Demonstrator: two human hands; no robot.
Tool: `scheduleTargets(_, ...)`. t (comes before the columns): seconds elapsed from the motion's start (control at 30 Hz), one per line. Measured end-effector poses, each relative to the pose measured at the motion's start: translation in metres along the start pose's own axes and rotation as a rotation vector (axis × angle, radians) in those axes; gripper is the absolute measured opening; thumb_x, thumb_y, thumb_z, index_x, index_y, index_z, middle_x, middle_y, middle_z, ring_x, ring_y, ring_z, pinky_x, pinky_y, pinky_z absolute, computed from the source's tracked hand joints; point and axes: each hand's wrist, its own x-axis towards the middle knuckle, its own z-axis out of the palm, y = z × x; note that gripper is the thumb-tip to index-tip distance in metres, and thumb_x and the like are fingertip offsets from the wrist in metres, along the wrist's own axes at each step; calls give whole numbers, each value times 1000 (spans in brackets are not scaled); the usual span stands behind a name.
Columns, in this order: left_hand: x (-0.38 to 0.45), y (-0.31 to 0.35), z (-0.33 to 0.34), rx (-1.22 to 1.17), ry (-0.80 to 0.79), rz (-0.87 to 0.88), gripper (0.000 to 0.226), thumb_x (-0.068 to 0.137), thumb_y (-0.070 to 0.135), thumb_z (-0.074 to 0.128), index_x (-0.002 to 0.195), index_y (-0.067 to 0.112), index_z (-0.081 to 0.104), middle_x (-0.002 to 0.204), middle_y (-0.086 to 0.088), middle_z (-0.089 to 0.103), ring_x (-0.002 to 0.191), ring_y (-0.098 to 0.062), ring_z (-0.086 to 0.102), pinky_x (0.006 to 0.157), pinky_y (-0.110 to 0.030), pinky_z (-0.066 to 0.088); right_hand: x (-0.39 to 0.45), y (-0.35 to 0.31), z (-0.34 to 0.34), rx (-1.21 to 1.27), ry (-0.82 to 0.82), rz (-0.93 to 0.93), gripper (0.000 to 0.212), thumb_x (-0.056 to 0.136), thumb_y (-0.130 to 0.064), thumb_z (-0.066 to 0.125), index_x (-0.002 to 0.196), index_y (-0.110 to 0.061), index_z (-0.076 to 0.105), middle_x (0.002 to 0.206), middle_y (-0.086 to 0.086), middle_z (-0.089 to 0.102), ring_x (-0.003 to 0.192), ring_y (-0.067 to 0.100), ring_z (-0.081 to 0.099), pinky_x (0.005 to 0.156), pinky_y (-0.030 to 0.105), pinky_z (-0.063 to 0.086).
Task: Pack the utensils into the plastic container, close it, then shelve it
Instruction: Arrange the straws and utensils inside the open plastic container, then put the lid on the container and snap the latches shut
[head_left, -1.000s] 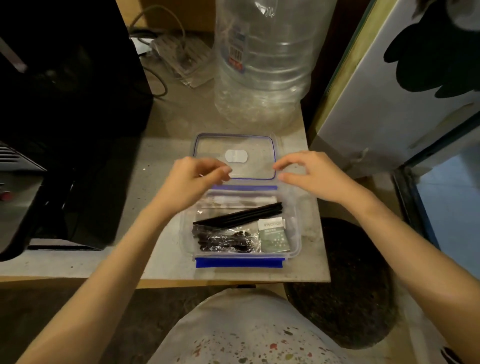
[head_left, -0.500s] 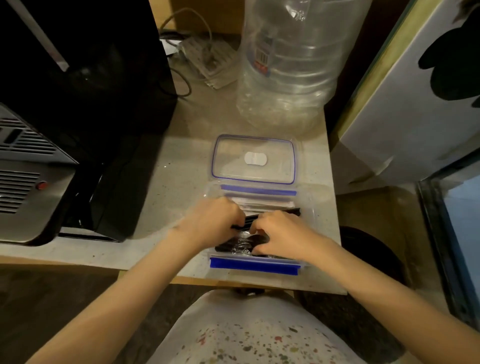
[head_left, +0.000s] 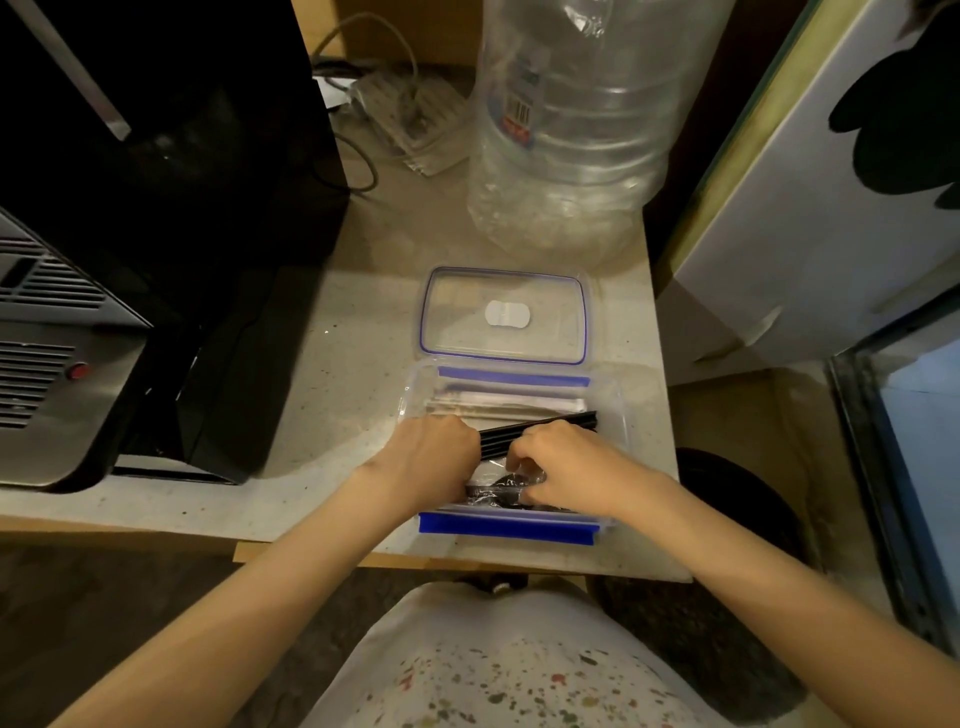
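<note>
Head view: clear plastic container (head_left: 615, 410) sits open on the desk (head_left: 332, 374), near its front edge. Lid (head_left: 503, 314) lies flat just behind it. Left hand (head_left: 426, 462) and right hand (head_left: 571, 470) are both inside, fingers curled down onto crinkly wrapped utensils (head_left: 493, 491); actual grip cannot be told. Black sticks (head_left: 540, 428) lie between the hands. Big water bottle (head_left: 571, 130) stands behind.

Inside the plastic container (head_left: 615, 415), the wrapped utensils (head_left: 498, 491) are mostly hidden under the left hand (head_left: 426, 462) and right hand (head_left: 566, 467), fingertips unseen; behind it, the water bottle (head_left: 571, 130) is cropped at the top.
</note>
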Motion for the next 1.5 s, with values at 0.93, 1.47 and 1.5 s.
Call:
scheduleTargets(0.93, 98, -88, -32, -895, 365, -622, 22, 91, 13, 49, 80, 5, 67, 112, -27, 66, 105, -37, 59, 87, -36, 45, 70, 105, -57, 539, 589, 676, 29, 86, -13, 60, 91, 15, 63, 69, 28, 61, 66, 36, 61, 72, 55, 56)
scheduleTargets(1.47, 85, -77, -39, -1111, 769, -723, 29, 91, 19, 56, 116, 9, 65, 112, -16, 71, 104, -30, 65, 98, -41, 50, 40, 82, -64, 630, 986, 587, 23, 88, -10, 59, 108, -7, 69, 92, 14, 74, 91, 27, 68, 78, 24, 47)
scheduleTargets(1.5, 81, -75, -41, -1158, 788, -718, 29, 91, 18, 54, 117, 8, 64, 113, -15, 70, 106, -29, 65, 100, -43, 49, 36, 79, -63, 739, 1022, 552, 22, 89, -9, 55, 106, -7, 69, 88, 14, 73, 88, 27, 68, 79, 29, 51)
